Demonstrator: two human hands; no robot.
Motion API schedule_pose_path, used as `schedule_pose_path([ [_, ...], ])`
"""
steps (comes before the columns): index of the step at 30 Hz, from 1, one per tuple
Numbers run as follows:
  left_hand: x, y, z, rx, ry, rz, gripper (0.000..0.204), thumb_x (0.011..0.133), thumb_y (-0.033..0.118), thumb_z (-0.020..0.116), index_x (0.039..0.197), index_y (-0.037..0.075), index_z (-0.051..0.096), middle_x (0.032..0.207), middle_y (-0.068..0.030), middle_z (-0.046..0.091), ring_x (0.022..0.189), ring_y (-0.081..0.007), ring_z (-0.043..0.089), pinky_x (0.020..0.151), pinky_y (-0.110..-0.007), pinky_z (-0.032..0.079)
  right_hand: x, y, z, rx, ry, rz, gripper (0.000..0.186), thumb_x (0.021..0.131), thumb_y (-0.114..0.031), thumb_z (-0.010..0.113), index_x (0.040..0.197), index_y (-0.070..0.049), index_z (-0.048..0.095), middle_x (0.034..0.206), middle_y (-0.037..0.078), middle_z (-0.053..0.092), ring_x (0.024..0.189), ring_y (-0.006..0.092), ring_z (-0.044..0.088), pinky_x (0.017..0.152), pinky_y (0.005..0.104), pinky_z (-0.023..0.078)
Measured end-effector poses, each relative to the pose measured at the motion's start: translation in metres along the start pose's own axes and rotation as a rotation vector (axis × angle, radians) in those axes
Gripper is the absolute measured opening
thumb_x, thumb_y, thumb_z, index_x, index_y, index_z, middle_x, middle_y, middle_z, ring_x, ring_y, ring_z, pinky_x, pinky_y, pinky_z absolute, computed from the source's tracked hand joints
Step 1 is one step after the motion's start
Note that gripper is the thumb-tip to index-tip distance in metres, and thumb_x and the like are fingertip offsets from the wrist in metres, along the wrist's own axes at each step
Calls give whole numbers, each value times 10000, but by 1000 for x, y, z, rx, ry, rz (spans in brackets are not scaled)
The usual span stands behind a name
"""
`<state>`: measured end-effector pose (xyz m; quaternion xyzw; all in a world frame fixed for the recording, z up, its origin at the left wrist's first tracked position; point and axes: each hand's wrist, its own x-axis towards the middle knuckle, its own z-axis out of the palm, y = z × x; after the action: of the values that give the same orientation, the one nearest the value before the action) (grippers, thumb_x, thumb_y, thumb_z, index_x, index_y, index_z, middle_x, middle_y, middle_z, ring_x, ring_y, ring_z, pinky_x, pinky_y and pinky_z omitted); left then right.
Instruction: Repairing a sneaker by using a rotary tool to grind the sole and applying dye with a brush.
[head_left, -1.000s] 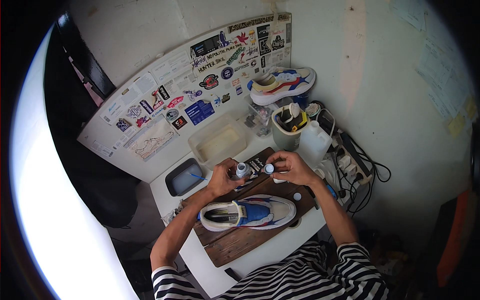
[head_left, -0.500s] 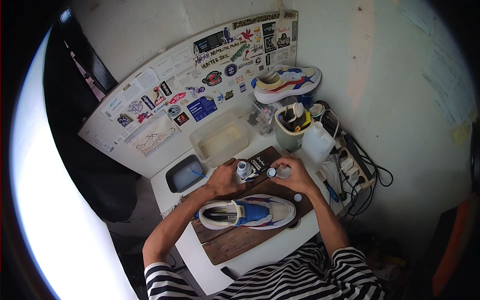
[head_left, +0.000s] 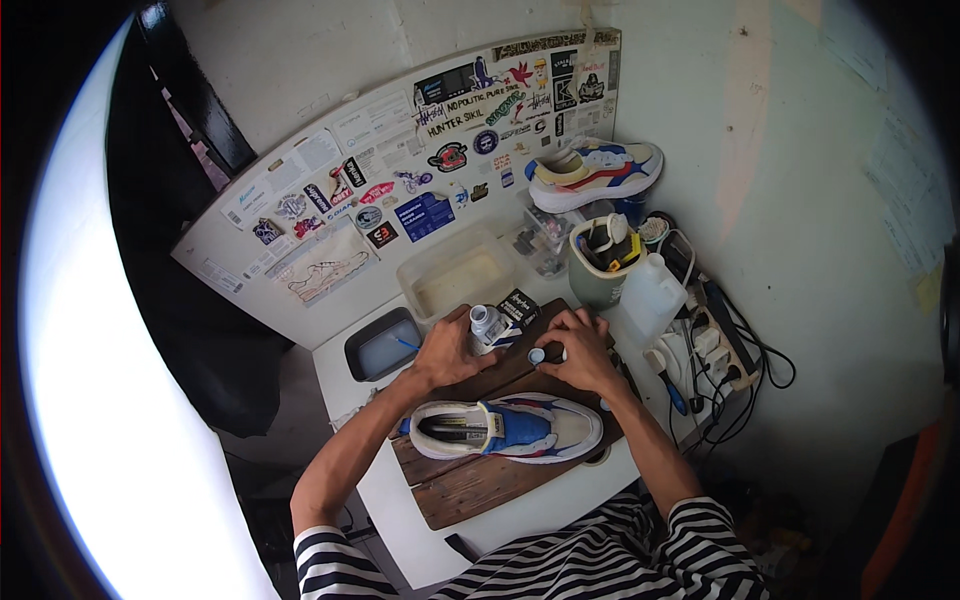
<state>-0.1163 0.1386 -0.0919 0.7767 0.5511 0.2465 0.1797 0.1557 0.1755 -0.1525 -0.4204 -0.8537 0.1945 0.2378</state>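
Board [head_left: 475,213]: is standing behind the clear tub [head_left: 455,285]
Jug [head_left: 652,293]: is sitting beside the grey-green bin [head_left: 597,290]
Power strip [head_left: 727,325]: is holding white plugs [head_left: 707,342]

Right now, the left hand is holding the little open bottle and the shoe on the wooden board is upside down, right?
Not upside down: in the head view, the shoe stands upright on the wooden board, its opening facing up. The left hand does hold the little open bottle.

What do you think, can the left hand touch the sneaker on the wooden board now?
Probably yes: the sneaker lies close to the left hand, with nothing visible between, though that hand holds an open bottle.
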Motion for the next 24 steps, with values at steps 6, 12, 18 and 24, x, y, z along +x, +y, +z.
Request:
schedule_pose_path([
  [6,17,-1,-5,-47,-1,30,603,733,276,882,1180,-54,647,1113,-222,680,1038,-441,693,922,-487,571,-2,-10,-25,184,70,32,463,744,-240,944,1146,-130,744,1179,38,604,1214,265,549,1060,472,393],
  [12,40,17,-1,-47,-97,66,593,714,275,868,1160,-49,648,1088,-210,664,998,-446,684,891,-494,571,9,-41,-72,460,167,76,495,785,-174,921,1210,-55,695,1139,94,627,1107,297,621,947,418,512],
  [18,52,33,3,-57,-133,188,590,708,273,854,1168,-39,656,1095,-203,659,1012,-437,682,905,-499,563,36,-34,-66,108,319,-266,622,761,-130,909,1328,-47,668,1160,109,679,1014,361,653,946,454,527],
  [24,50,23,-3,-100,-71,156,634,706,211,884,1241,-35,651,1117,-219,675,1007,-421,685,922,-480,559,53,-26,-73,489,83,-101,471,834,-207,917,1201,11,719,1058,99,731,913,206,659,811,338,538],
])
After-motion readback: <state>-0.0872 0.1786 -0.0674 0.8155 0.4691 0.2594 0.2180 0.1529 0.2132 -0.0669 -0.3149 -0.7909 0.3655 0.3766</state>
